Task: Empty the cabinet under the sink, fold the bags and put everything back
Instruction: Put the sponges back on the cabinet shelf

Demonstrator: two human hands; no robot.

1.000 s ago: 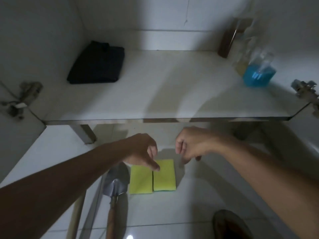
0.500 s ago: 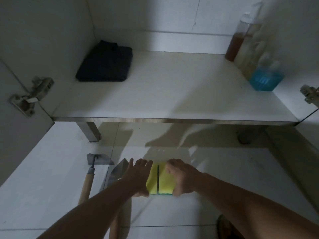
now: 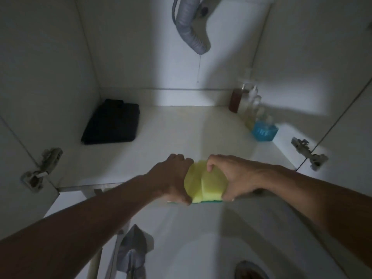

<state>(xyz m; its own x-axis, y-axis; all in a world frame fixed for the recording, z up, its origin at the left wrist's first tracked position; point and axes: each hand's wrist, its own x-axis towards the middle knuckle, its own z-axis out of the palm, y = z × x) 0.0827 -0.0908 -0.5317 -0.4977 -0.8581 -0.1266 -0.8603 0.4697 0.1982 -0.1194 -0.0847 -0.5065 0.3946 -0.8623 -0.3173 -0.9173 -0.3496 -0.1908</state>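
While two yellow sponges (image 3: pixel 203 184) sit pressed side by side between the left hand (image 3: pixel 173 179) and right hand (image 3: pixel 234 175), fingers curled on the outer ends, just above the cabinet floor (image 3: pixel 181 135) front edge, they look light and squashy (grip the ends gently); one folded black bag (image 3: pixel 111 122), roughly three bottles (image 3: pixel 253 115), one trowel (image 3: pixel 133 252).

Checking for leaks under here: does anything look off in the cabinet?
Yes: the grey drain hose hangs open-ended, not joined to anything, with a thin thread and drop hanging from its mouth.
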